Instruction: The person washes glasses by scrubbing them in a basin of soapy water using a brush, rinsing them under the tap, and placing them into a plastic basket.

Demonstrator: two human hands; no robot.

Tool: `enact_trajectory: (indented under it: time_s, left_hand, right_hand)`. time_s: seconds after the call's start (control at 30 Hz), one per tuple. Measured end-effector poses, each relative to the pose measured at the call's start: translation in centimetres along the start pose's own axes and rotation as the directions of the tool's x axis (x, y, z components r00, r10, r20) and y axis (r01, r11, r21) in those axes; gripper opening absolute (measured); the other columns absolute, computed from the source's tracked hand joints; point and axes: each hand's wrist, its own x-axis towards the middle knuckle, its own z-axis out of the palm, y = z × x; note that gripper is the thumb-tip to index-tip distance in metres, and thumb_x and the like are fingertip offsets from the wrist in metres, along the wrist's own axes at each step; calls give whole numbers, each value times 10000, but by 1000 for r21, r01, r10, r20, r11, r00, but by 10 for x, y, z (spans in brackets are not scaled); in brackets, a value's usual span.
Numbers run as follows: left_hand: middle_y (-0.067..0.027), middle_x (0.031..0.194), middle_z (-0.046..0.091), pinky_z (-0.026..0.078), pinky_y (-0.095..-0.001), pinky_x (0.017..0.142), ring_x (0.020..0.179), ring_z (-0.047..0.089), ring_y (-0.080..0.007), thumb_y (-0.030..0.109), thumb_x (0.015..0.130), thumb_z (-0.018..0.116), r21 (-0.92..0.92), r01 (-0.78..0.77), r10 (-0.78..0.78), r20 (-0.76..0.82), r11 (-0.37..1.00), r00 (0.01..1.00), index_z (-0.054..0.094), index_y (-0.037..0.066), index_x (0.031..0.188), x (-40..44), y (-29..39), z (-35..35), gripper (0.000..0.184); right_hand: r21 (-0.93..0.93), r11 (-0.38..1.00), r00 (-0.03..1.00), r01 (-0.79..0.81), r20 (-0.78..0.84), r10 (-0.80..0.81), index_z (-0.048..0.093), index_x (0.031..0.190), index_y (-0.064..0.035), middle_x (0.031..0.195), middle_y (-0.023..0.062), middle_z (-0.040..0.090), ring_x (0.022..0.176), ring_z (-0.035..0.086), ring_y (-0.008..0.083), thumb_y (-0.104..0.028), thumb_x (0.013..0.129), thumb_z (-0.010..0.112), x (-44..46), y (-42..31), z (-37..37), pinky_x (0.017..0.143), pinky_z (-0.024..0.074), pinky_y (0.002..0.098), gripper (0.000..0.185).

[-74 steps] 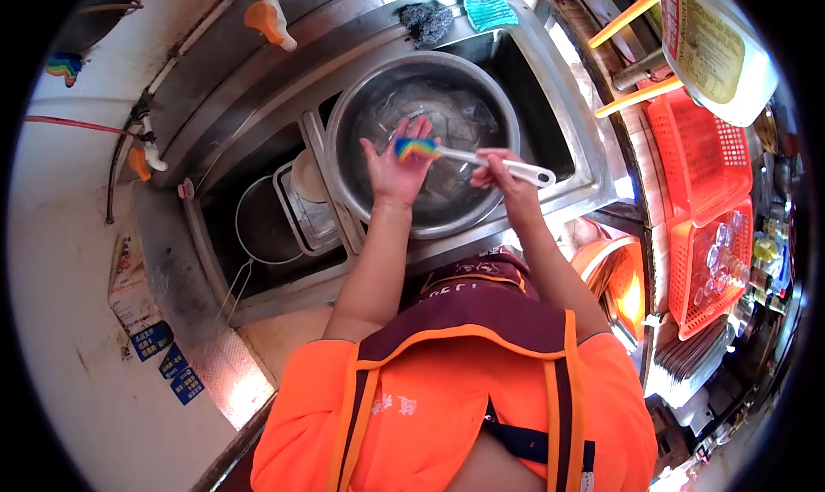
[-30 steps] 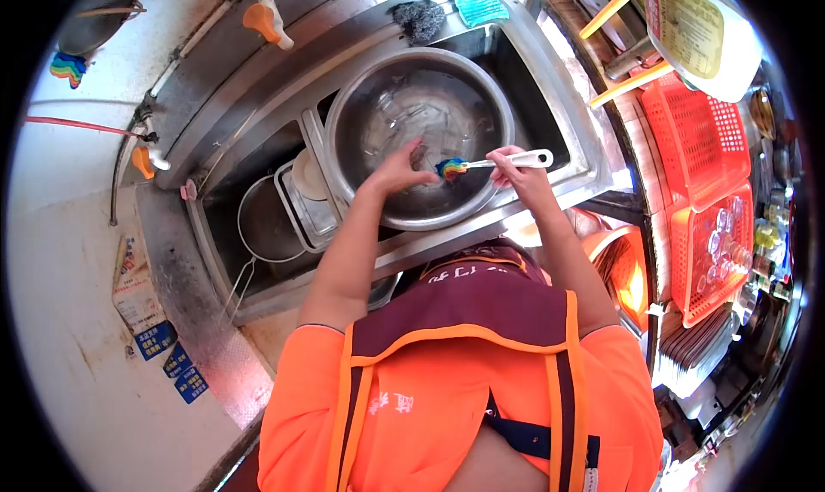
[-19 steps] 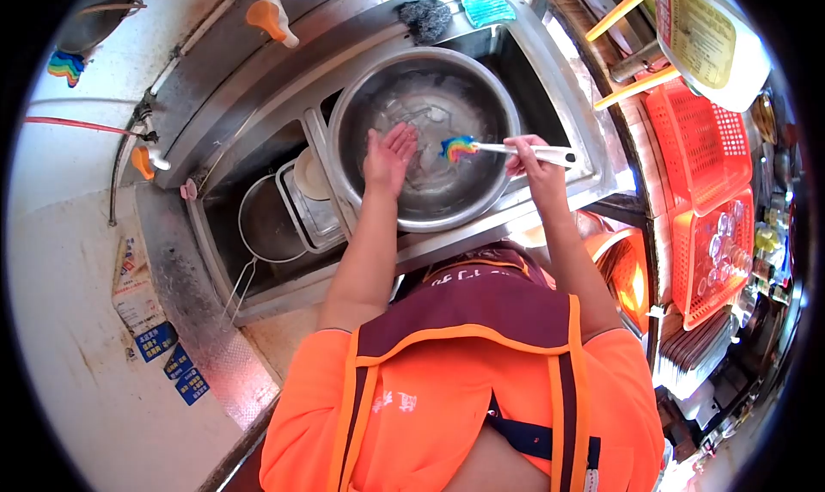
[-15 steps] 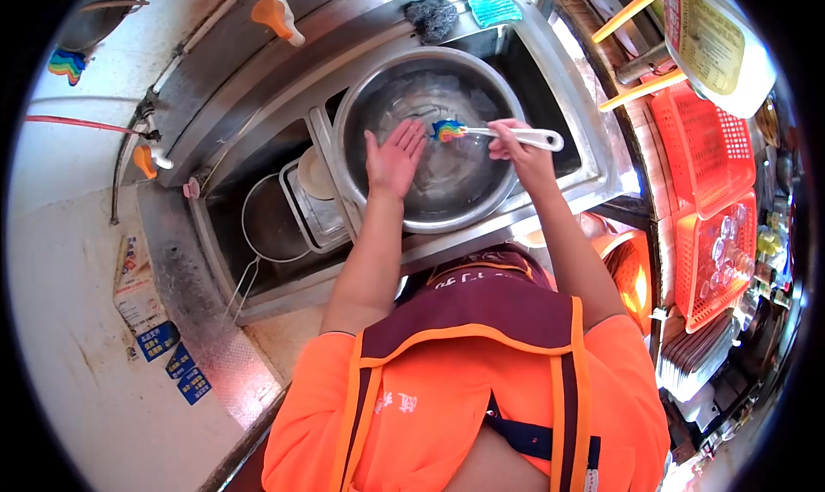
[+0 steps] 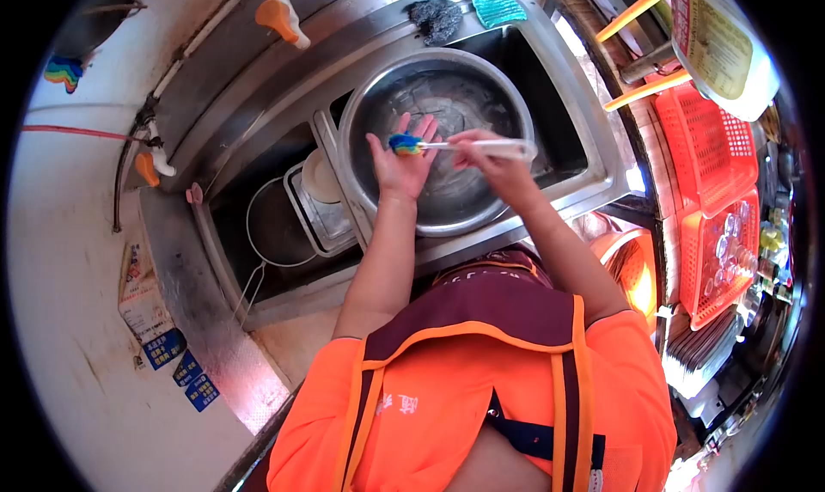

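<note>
My right hand (image 5: pixel 497 167) grips the white handle of a sponge brush (image 5: pixel 406 144) with a rainbow-coloured head. Palm up and fingers spread, my left hand (image 5: pixel 400 170) lies under the brush head, which is over or against its palm; actual contact is hard to make out. Both hands are above a large round metal basin (image 5: pixel 455 69) with what looks like shallow water inside. The basin rests across the right part of a steel sink (image 5: pixel 563 114).
In the left sink bay are a wire-handled strainer (image 5: pixel 249 221) and a metal tray (image 5: pixel 302 201). A steel scourer (image 5: pixel 436 19) and a green sponge cloth (image 5: pixel 498 8) lie on the back ledge. An orange-handled tap (image 5: pixel 279 15) is behind. Red baskets (image 5: pixel 700 161) stand right.
The brush has moved left, its head now over my left palm instead of beside the fingertips. My right hand came left with it. My left hand shifted slightly right, and the view moved a little.
</note>
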Motion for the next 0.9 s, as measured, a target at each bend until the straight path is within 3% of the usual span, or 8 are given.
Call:
enact_trajectory:
  time_s: [0.3,0.43,0.53,0.63,0.67,0.73,0.83,0.9]
  left_hand:
    - [-270,1406,298,206,-531,1077,1327,268,-388,703,849,258,96,36,-35,-7,995,999,286,105,1391,-10,8,14,807]
    - [-250,1379,358,231,-552,1051,1311,303,-369,708,844,272,12,-2,2,16,1000,1000,293,96,1391,-7,9,19,821]
    - [-241,1340,412,276,-471,1061,1261,388,-336,640,881,305,346,35,15,-141,938,990,329,72,1372,-8,8,13,751]
    - [-201,1296,480,336,-390,1032,1216,460,-274,470,888,505,764,111,98,-223,635,970,354,43,1367,-10,6,-6,659]
    - [-191,1289,491,354,-386,1013,1206,469,-273,404,840,589,966,22,94,-48,258,994,375,33,1352,-12,3,-16,668]
    - [-182,1267,509,401,-379,964,1167,496,-293,268,662,781,878,-213,-22,226,-429,974,366,13,1344,-22,-5,-7,838]
    - [-188,1245,510,403,-381,966,1143,504,-315,255,622,786,714,-34,34,80,-699,996,341,23,1352,-29,-26,8,886]
    - [-193,1245,499,401,-395,970,1149,489,-335,256,611,787,715,1,39,37,-700,999,315,31,1364,-24,-26,1,917]
  right_hand:
    - [-78,995,987,59,-146,-70,627,990,10,739,26,618,686,579,70,-124,904,573,8,-15,-16,639,466,209,167]
    - [-63,995,996,73,62,-69,627,985,14,722,30,617,683,595,74,-136,908,564,-5,-6,-5,635,478,212,180]
    - [-166,986,987,29,-151,-54,628,957,7,708,41,611,652,587,82,-179,908,564,3,3,-27,590,479,228,203]
    - [-119,990,974,-81,-219,53,625,922,10,679,28,599,628,574,74,-202,906,563,1,3,-38,564,465,224,222]
    - [-187,970,966,-155,-232,110,628,884,-23,650,54,606,593,590,126,-223,875,591,0,1,-39,550,463,256,203]
    - [-349,922,974,-167,-206,99,629,873,-45,651,81,606,593,599,168,-232,855,604,-5,15,-40,553,463,281,190]
    - [-614,788,997,48,-24,-80,629,843,-80,698,138,613,651,622,274,-254,814,624,-9,28,-29,586,466,345,176]
    - [-584,806,995,96,48,-84,629,845,-73,701,136,609,655,615,280,-242,822,622,-9,46,-24,603,469,351,170]
